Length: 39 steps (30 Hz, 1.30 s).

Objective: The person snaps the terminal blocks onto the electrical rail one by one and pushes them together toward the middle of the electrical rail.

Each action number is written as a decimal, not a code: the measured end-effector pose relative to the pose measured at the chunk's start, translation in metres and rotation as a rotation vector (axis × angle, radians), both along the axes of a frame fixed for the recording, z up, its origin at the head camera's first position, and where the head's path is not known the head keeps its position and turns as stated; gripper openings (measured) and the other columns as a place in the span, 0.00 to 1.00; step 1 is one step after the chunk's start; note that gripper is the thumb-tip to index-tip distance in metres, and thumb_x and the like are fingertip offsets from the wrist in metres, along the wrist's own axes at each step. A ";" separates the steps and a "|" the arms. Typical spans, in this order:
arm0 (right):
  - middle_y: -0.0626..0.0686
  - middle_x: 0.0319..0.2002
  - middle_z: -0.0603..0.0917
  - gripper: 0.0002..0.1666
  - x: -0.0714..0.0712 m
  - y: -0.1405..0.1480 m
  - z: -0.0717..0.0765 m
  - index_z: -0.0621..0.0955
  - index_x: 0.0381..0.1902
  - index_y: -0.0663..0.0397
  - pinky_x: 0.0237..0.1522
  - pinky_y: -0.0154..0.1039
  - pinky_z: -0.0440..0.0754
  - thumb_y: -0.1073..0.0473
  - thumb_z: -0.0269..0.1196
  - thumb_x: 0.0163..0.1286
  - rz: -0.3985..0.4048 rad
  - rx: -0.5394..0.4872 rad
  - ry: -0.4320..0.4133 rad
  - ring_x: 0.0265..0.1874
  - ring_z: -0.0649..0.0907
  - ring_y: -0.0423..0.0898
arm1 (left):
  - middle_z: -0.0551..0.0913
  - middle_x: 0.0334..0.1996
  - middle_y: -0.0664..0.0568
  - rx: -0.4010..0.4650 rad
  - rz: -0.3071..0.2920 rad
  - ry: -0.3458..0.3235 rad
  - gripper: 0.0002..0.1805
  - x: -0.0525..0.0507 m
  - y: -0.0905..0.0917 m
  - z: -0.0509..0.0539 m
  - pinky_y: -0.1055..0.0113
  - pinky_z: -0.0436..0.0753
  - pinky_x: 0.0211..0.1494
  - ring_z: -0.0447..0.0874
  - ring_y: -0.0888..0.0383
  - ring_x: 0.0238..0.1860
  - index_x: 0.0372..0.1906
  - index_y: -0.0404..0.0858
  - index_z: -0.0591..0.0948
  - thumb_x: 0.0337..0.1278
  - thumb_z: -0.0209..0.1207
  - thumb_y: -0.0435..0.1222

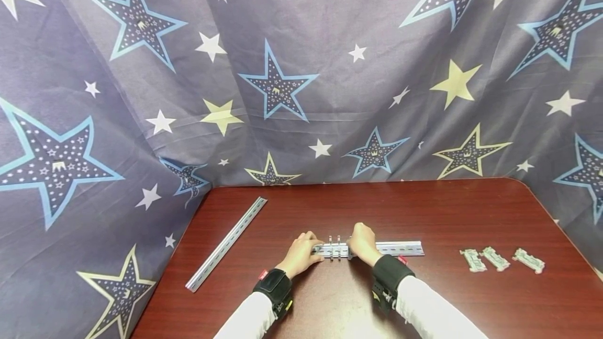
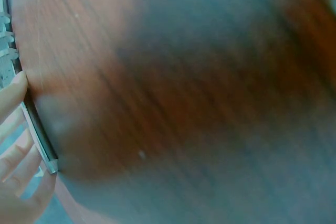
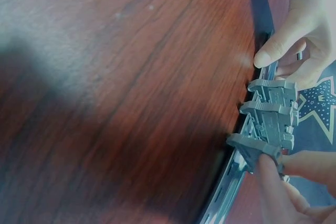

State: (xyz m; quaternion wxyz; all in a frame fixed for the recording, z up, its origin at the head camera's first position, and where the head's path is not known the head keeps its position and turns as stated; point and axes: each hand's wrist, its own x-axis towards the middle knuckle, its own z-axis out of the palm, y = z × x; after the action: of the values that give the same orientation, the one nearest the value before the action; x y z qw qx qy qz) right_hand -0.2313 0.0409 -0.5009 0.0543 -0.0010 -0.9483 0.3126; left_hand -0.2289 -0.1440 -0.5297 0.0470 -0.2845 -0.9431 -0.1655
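Note:
A slotted metal rail point(image 1: 400, 248) lies across the table's middle. At its left end my left hand point(image 1: 300, 253) grips it; in the left wrist view the thumb of the left hand point(image 2: 21, 182) is on the near edge and the fingers lie behind. Two upright grey clip pieces point(image 3: 273, 90) point(image 3: 268, 116) stand side by side on the rail. Beside them, my right hand point(image 1: 364, 242) pinches a third grey piece point(image 3: 252, 149) at the rail, tilted in the right wrist view, where fingertips of the right hand point(image 3: 294, 187) hold its end.
Another slotted rail point(image 1: 226, 245) lies slanted at the table's left. Several pale green-grey pieces point(image 1: 473, 260) lie on the right side of the table point(image 1: 518, 208). A star-patterned cloth point(image 1: 301, 67) hangs behind and at the sides.

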 end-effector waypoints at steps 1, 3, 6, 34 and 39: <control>0.57 0.16 0.79 0.08 0.000 -0.001 0.001 0.72 0.08 0.58 0.26 0.46 0.75 0.71 0.60 0.36 0.001 0.003 0.000 0.20 0.79 0.52 | 0.73 0.31 0.53 0.001 -0.001 0.000 0.19 0.000 0.000 0.000 0.64 0.69 0.37 0.69 0.56 0.36 0.40 0.39 0.82 0.37 0.66 0.40; 0.58 0.17 0.79 0.07 0.000 -0.002 0.002 0.73 0.09 0.59 0.26 0.46 0.75 0.71 0.59 0.36 -0.004 0.006 -0.002 0.20 0.79 0.53 | 0.73 0.32 0.52 0.006 -0.004 0.002 0.19 -0.001 0.000 -0.001 0.63 0.69 0.37 0.69 0.56 0.36 0.40 0.38 0.82 0.37 0.66 0.39; 0.61 0.19 0.80 0.04 -0.001 -0.004 0.003 0.75 0.11 0.61 0.26 0.47 0.76 0.72 0.58 0.36 -0.009 0.015 -0.002 0.22 0.80 0.56 | 0.73 0.32 0.52 0.007 -0.005 0.006 0.19 -0.001 -0.001 -0.003 0.63 0.69 0.37 0.69 0.56 0.36 0.41 0.39 0.82 0.37 0.66 0.39; 0.59 0.19 0.81 0.12 -0.066 0.005 -0.111 0.78 0.14 0.58 0.23 0.46 0.75 0.57 0.70 0.35 0.001 0.059 -0.023 0.20 0.80 0.55 | 0.73 0.32 0.51 0.004 -0.010 0.006 0.19 -0.001 -0.001 -0.006 0.63 0.70 0.36 0.69 0.56 0.35 0.40 0.38 0.82 0.37 0.66 0.40; 0.57 0.18 0.80 0.15 -0.065 0.009 -0.101 0.77 0.14 0.57 0.23 0.45 0.75 0.52 0.68 0.39 0.009 0.056 -0.077 0.18 0.79 0.51 | 0.73 0.32 0.52 0.004 -0.007 0.007 0.19 -0.002 0.000 -0.005 0.63 0.70 0.36 0.69 0.56 0.35 0.40 0.38 0.82 0.37 0.66 0.40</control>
State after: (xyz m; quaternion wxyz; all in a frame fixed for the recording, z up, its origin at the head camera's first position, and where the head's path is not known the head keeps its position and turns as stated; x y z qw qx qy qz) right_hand -0.2959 0.0499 -0.6014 0.0163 -0.0072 -0.9580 0.2862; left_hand -0.2309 -0.1443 -0.5343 0.0502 -0.2884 -0.9416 -0.1664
